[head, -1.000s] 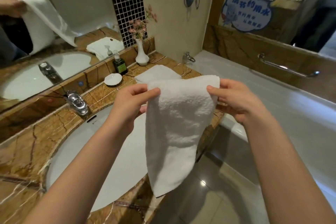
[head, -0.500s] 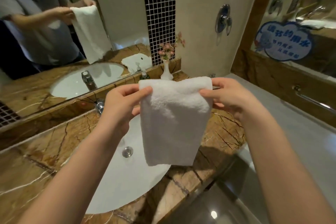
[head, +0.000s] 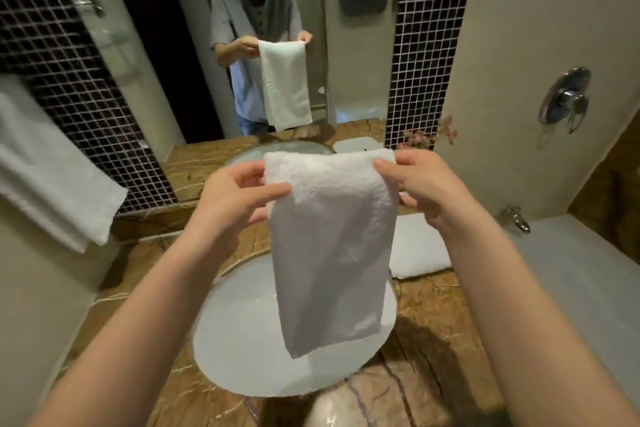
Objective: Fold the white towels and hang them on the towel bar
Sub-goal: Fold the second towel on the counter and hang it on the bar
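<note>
Your left hand [head: 239, 198] and right hand [head: 420, 184] each pinch a top corner of the folded white towel [head: 329, 246], fingers [head: 273, 189] closed on the cloth, so it hangs straight down from them over the sink [head: 242, 340]. If either pinch loosens, the layers could slide apart and the lower edge, well below your fingers, could drop into the basin. The towel already hung [head: 52, 177] lies far to the left of your fingers, so a hurried swing that way could undo the fold.
</note>
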Action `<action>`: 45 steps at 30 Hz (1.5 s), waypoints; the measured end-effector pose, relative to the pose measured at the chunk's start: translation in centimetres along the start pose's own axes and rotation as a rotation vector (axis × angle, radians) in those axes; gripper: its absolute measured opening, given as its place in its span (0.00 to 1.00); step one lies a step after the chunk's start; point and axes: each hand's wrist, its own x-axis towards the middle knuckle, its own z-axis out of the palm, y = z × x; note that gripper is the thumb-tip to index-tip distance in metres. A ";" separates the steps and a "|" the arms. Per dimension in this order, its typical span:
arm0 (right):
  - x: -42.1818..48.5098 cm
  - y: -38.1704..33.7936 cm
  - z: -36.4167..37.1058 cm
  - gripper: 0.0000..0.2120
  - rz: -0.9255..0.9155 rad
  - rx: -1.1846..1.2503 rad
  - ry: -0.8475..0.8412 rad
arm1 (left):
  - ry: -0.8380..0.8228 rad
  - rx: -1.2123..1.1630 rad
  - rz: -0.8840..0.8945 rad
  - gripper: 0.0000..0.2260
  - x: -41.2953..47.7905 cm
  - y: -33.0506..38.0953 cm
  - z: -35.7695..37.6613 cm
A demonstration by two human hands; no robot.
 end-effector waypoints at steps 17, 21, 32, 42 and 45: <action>4.7 -7.3 11.5 0.09 -0.141 -0.028 -0.326 | 0.314 0.011 0.103 0.06 -1.1 3.7 -11.1; 6.2 -8.7 14.0 0.10 -0.194 -0.031 -0.414 | 0.402 0.007 0.125 0.06 -1.5 5.0 -12.6; 8.6 -12.3 19.7 0.11 -0.316 -0.042 -0.734 | 0.783 0.062 0.137 0.06 -4.7 6.6 -14.0; 6.0 -16.4 25.5 0.11 -0.450 0.026 -0.985 | 1.075 0.056 0.230 0.08 -9.8 9.5 -14.9; 4.7 -17.9 27.1 0.10 -0.476 0.030 -1.041 | 1.127 0.088 0.240 0.07 -11.2 10.8 -15.8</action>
